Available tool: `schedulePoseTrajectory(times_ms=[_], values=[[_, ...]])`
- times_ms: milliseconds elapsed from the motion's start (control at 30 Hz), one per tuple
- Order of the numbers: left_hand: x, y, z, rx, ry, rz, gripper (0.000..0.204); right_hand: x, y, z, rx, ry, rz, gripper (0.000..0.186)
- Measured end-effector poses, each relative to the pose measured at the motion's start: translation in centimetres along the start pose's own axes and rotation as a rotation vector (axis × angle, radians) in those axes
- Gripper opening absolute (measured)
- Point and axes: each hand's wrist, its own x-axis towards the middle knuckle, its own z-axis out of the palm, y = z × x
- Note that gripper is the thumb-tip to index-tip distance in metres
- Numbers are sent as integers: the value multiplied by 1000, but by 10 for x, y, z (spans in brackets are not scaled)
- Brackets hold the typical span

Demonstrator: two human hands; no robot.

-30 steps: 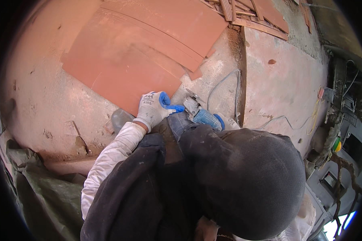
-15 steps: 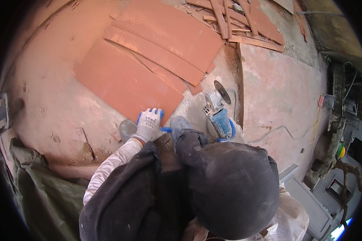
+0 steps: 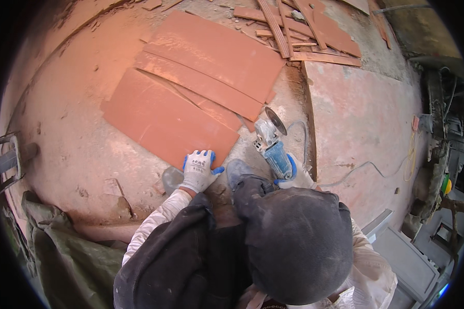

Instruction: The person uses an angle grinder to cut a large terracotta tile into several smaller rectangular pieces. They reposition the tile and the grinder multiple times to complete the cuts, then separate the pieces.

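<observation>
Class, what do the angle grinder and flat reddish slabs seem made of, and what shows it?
Angle grinder: blue housing probably matte, dusty plastic, by its even colour; silvery gear head likely bare metal. Reddish slabs: matte, dusty, perhaps painted board or ceramic; thin, straight edges.

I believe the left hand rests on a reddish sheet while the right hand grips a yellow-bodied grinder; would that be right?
Not quite: the grinder is blue-bodied, not yellow, as the head view shows. The right hand does grip it, and the left hand does rest on the reddish sheet.
</observation>
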Motion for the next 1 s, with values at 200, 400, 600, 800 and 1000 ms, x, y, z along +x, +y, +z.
schedulePoseTrajectory(times_ms=[200,400,600,800,1000], values=[[-7,-12,-8,-535,155,-283,46,17,-15,1,-29,20,-48,78],[-13,-17,-10,-1341,-162,-218,58,38,-36,16,-72,37,-90,76],[19,6,-21,-1633,-299,47,73,71,-62,46,-96,87,-117,79],[36,20,-45,-1903,-23,-120,68,113,-104,89,-246,31,-120,84],[25,-8,-60,-2054,133,-28,54,121,-126,118,-293,-21,-304,109]])
